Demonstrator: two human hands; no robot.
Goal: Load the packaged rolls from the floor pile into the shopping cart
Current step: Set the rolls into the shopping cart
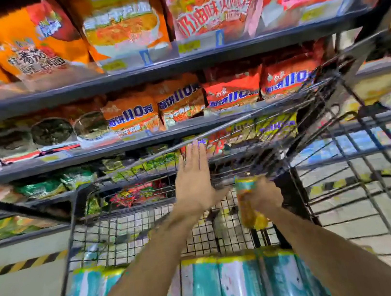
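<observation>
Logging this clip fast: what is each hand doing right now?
Left hand: open, fingers straight, holding nothing.
Right hand: gripping a packaged roll.

Both my arms are bare skin from the lower edge of the view right to the fingertips. My left forearm (145,277) is long and lean, narrowing toward the wrist, and my left hand (194,181) shows its back, broad and smooth. My right forearm (329,254) looks much the same. Of my right hand (268,194) only the blurred back shows, so finer detail cannot be told.
</observation>
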